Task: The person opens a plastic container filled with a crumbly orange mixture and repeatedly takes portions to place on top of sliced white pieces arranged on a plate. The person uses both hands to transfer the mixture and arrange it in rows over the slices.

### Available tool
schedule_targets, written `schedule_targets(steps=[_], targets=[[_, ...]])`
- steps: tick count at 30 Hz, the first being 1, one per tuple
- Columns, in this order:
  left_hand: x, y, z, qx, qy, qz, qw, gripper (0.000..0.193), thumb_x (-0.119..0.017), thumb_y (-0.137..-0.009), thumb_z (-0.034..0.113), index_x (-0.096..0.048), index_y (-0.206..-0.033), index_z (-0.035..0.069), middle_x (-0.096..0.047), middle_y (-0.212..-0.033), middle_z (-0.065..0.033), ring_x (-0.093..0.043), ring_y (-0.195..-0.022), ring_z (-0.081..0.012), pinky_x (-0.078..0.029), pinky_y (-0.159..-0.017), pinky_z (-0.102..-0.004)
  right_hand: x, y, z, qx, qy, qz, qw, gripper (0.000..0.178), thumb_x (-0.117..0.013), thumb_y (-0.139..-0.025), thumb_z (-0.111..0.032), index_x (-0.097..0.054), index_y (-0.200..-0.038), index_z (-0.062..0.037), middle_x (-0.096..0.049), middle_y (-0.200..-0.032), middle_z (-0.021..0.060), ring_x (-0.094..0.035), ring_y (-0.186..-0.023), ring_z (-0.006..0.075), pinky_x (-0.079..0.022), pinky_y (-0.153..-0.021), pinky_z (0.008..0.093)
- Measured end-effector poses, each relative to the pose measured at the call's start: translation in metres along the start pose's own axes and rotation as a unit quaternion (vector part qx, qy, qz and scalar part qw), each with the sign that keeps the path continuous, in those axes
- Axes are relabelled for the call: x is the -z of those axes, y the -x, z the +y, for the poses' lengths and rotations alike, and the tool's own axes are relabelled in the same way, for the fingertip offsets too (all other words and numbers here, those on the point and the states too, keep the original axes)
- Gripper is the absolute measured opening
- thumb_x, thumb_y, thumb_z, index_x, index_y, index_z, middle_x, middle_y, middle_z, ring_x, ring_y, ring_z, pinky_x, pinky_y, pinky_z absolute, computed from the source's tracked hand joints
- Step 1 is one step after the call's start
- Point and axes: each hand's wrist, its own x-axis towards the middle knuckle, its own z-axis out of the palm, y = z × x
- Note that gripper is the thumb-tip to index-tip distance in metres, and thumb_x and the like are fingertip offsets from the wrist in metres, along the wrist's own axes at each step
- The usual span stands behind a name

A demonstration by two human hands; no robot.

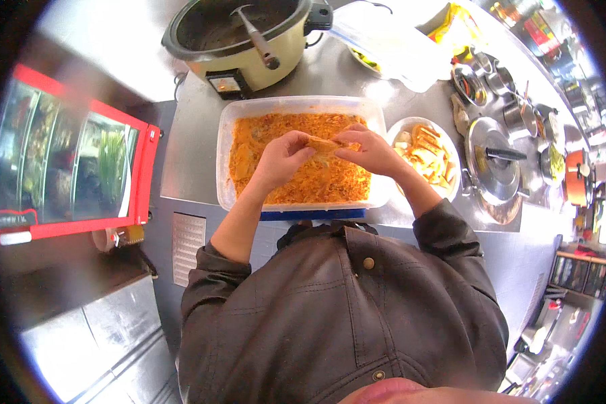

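Both my hands hold a thin, flat orange-brown piece of food (pixel 323 144) between them, its exact kind not clear. Fingertips of my left hand (pixel 279 158) close on its left end, and those of my right hand (pixel 374 153) pinch the right end. Underneath is a translucent plastic tub (pixel 303 103), its bottom spread with a crumbly orange-red mixture (pixel 310 194). Just right of the tub, partly behind my right forearm, stands a white dish (pixel 407 124) heaped with golden-brown food slices (pixel 426 141).
A large cream cooker (pixel 269 64) with a handled tool (pixel 257 44) inside stands behind the tub. Rightward are a metal lid (pixel 495 172), small metal pots (pixel 498 79) and a yellow bag (pixel 454 30). A red-framed glass cabinet (pixel 143 172) is at left.
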Motion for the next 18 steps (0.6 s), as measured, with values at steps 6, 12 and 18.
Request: schedule_targets(steps=[6,12,18], targets=[[-0.024,-0.012,-0.008,0.062,0.081,0.063,0.993,0.026,-0.064,-0.086,0.007,-0.052,-0.109,0.002,-0.062,-0.092,-0.0052,-0.059,-0.085,-0.0100,-0.050,-0.076,-0.0243,-0.010,0.021,0.024,-0.172,-0.311,-0.004,0.935,0.027,-0.057,-0.091,-0.022,-0.063,-0.109,-0.0026,-0.066,-0.087,0.0038,-0.060,-0.077,0.0090,-0.049,-0.062,0.0231],[-0.037,-0.010,-0.008,0.015,-0.047,0.068,0.997,0.030,-0.066,-0.082,0.001,-0.049,-0.106,0.002,-0.061,-0.090,-0.0052,-0.060,-0.084,-0.0112,-0.050,-0.077,-0.0257,-0.008,0.031,0.016,-0.178,-0.242,0.012,0.954,0.029,-0.057,-0.090,-0.026,-0.064,-0.108,-0.0032,-0.065,-0.084,0.0030,-0.059,-0.075,0.0090,-0.049,-0.062,0.0241],[-0.041,0.001,0.008,-0.022,-0.090,0.039,0.995,0.027,-0.066,-0.083,0.002,-0.048,-0.102,0.003,-0.062,-0.094,-0.0065,-0.061,-0.089,-0.0134,-0.051,-0.078,-0.0269,-0.005,0.028,0.017,-0.169,-0.220,-0.083,0.957,0.031,-0.056,-0.091,-0.030,-0.065,-0.106,-0.0042,-0.064,-0.087,0.0038,-0.059,-0.077,0.0104,-0.050,-0.063,0.0245]])
